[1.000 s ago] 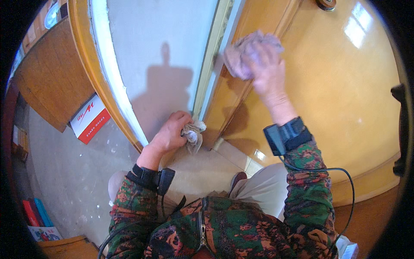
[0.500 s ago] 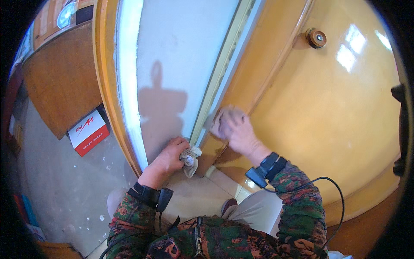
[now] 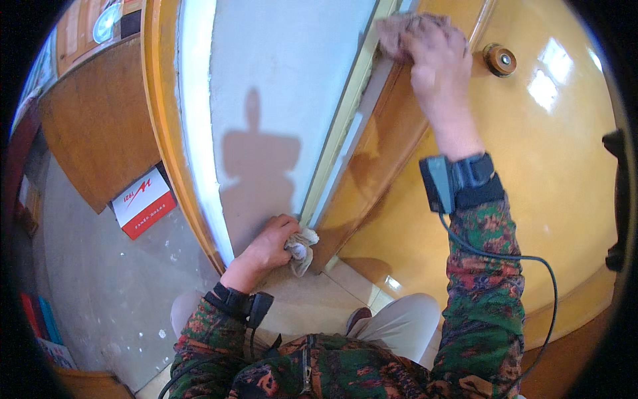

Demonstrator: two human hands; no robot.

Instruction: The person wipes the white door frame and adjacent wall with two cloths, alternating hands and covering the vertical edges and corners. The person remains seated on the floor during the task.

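Note:
My right hand (image 3: 440, 63) is closed over a greyish-brown cloth (image 3: 401, 34) and presses it to the upper part of the wooden door frame (image 3: 382, 126), left of the round door knob (image 3: 500, 60). Low by the foot of the frame, my left hand (image 3: 271, 243) grips a crumpled whitish rag (image 3: 302, 253), part of which hangs out from the fingers. Beside the frame runs a pale strip (image 3: 342, 113) along the white wall (image 3: 279, 60). The right hand is slightly blurred.
A glossy yellow wooden door (image 3: 498, 179) fills the right side. On the left, a red and white box (image 3: 143, 203) lies on the grey floor (image 3: 126, 286) beside a brown wooden panel (image 3: 100, 120). A cable (image 3: 550, 292) hangs from the right wrist device.
My right hand has slid with its cloth up along the door frame, away from me. The left hand stays low with its rag, and the view has shifted slightly.

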